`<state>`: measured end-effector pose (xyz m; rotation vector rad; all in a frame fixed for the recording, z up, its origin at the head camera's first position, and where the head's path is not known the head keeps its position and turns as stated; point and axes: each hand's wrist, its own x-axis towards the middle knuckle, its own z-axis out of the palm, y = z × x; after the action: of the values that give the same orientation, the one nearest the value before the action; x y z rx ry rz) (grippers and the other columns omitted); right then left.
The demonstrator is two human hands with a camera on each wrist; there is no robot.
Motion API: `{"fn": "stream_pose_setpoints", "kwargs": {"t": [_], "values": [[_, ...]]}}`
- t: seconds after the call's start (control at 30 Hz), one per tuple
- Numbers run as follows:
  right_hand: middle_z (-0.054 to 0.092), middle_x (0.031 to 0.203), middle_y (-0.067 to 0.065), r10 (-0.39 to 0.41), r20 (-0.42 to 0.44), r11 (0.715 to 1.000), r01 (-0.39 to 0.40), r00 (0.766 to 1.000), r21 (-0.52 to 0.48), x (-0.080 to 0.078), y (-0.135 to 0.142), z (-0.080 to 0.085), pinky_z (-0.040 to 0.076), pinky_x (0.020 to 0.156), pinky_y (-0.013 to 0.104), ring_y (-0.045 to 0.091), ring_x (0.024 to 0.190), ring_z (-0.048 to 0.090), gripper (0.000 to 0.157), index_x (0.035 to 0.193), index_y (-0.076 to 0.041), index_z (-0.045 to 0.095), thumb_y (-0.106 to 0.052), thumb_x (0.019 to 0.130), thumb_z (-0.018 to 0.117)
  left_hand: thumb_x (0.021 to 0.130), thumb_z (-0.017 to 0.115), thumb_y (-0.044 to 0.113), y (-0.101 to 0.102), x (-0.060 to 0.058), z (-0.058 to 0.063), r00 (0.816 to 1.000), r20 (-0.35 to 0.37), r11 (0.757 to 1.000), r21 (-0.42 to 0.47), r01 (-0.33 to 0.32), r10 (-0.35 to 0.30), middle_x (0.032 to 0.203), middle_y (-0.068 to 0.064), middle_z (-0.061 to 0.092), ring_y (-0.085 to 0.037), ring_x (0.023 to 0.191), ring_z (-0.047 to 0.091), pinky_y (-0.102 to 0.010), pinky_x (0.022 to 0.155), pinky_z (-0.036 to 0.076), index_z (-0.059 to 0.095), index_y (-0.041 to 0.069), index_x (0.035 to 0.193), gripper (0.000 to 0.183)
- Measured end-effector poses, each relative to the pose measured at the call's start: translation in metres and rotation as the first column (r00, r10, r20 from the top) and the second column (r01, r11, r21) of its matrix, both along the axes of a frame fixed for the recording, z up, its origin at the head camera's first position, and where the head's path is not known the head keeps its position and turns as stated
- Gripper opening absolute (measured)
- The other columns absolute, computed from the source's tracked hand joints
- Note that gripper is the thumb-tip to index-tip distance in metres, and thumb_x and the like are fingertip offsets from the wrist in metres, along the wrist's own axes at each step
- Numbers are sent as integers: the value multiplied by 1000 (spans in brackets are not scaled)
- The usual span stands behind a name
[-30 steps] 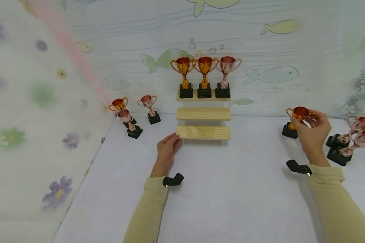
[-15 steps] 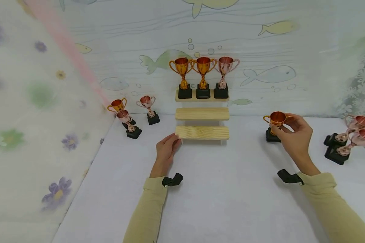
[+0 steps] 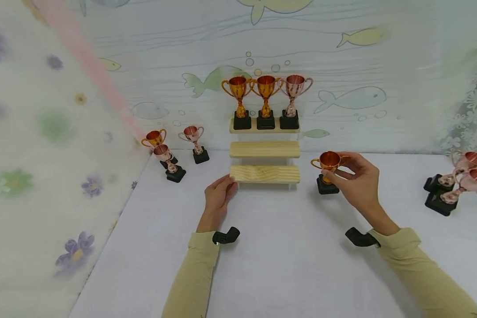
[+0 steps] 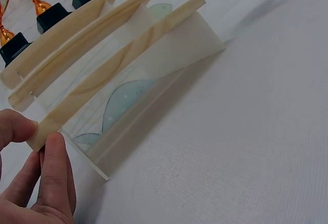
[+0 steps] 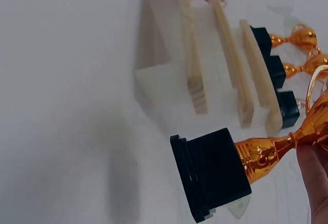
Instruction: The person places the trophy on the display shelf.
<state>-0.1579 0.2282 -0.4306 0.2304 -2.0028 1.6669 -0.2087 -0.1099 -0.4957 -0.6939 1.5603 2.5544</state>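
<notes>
My right hand point(image 3: 356, 179) grips a gold trophy cup point(image 3: 329, 161) with a black base, held upright to the right of a three-step wooden display stand point(image 3: 264, 174). In the right wrist view the trophy's black base point(image 5: 211, 171) hangs over the white surface, near the steps' ends. My left hand point(image 3: 218, 195) pinches the left end of the lowest step, thumb above and fingers beneath, as the left wrist view shows at the wooden board point(image 4: 97, 80). On the top step stand two gold trophies point(image 3: 265, 90) and one rose-gold trophy point(image 3: 295, 88); the two lower steps are bare.
At the left back stand a gold trophy point(image 3: 153, 138) and two rose-gold ones, one of them a rose-gold trophy point(image 3: 192, 134) set apart. Far right, two rose-gold trophies point(image 3: 470, 179) stand close together. Behind the white table point(image 3: 278, 256) hangs a fish-patterned curtain point(image 3: 357, 97).
My right hand has carried the gold trophy leftward from beside the right-hand trophies toward the stand. My left hand keeps its hold on the lowest step.
</notes>
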Motion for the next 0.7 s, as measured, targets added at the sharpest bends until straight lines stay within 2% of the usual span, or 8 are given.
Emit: {"fn": "stream_pose_setpoints", "kwargs": {"t": [0.17,0.37,0.7], "values": [[72,110,-2,98,-77,995,-100,992,-22,-2,-18,5,61,77,18,9,93,69,51,117,13,64,24,69,78,93,70,3,0,0,1,1000,10,1000,-11,3,-3,120,-17,66,-14,96,70,-24,88,60,64,-4,130,37],[71,112,-1,185,-150,981,-192,971,-33,-7,-38,10,61,78,18,10,95,70,53,118,16,62,24,69,79,94,70,3,0,1,1,1000,14,1000,-15,2,-2,122,-17,66,-15,98,69,-23,88,60,64,-3,130,37],[69,116,0,202,-174,979,-204,964,3,-25,-63,30,61,81,20,13,99,69,54,123,11,62,22,73,78,94,71,5,1,1,1,1000,16,1000,-3,2,-2,121,-16,66,-16,97,69,-23,88,60,64,-2,129,36]]}}
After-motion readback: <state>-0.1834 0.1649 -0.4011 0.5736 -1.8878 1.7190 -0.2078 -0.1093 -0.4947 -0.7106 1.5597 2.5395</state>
